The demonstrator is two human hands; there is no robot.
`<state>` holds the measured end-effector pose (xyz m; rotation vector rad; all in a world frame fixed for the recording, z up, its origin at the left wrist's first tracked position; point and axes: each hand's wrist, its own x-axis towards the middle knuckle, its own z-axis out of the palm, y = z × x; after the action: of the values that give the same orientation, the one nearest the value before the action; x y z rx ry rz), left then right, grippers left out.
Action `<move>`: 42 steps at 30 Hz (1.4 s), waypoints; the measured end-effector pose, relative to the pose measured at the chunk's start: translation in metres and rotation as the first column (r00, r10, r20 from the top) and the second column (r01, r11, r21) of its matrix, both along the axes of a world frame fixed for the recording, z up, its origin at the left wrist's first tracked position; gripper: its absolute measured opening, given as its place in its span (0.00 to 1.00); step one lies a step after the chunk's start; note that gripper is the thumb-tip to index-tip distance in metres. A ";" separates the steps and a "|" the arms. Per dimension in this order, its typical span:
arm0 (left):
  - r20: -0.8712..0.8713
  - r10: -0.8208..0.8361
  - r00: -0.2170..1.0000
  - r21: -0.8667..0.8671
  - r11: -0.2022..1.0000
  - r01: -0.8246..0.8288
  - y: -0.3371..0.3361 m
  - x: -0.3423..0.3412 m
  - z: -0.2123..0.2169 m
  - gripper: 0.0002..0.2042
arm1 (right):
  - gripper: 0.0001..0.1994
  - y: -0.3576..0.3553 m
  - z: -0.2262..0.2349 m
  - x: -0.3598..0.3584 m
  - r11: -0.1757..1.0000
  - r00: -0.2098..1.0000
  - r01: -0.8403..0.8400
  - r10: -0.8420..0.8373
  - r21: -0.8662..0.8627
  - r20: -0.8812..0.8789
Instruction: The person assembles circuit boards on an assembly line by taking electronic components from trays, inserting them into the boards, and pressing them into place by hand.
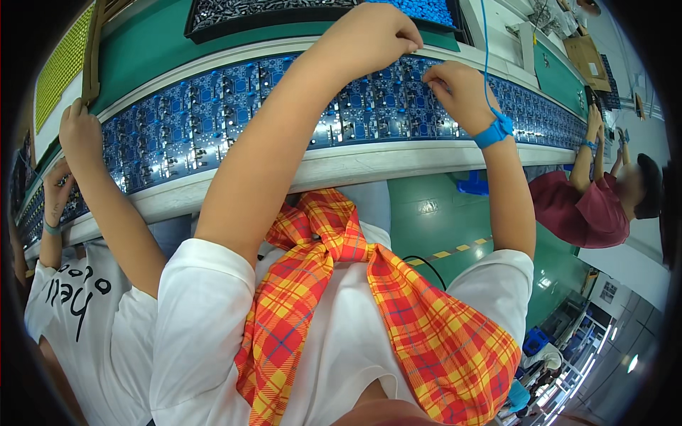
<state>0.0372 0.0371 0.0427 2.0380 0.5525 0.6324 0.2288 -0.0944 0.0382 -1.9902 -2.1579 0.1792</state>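
Blue circuit boards [298,106] run left to right along a conveyor, far from the person's chest. Left hand [373,32] curls fingers together at the boards' far edge; right hand [458,89], wearing a blue wrist strap [495,130], pinches something too small to tell. Seemingly mid-insertion; seating a part next calls for careful alignment.

Head-worn fisheye, looking steeply down, close over circuit-board line [298,106]

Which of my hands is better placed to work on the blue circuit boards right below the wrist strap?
Probably the right hand: it rests directly on the blue circuit boards there, beside its blue wrist strap. The left hand sits higher, at the conveyor's far rail.
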 end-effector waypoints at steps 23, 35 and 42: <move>-0.125 -0.133 0.983 0.011 0.991 0.135 0.009 -0.003 -0.011 0.09 | 0.11 0.030 0.028 0.017 0.978 0.977 -0.039 -0.006 -0.205 -0.213; -0.340 -0.111 0.934 0.147 0.975 0.169 -0.026 0.017 -0.020 0.05 | 0.13 0.135 -0.017 0.014 0.979 0.981 0.135 -0.111 0.152 -0.157; -0.373 -0.138 0.918 0.415 0.860 0.298 -0.040 0.022 -0.031 0.04 | 0.10 0.150 -0.045 0.037 0.975 0.886 0.142 -0.047 0.173 -0.461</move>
<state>0.0591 -0.0033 0.0120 2.6489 0.3654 0.2941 0.2661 0.0560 -0.0063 -1.7235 -1.7053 0.3566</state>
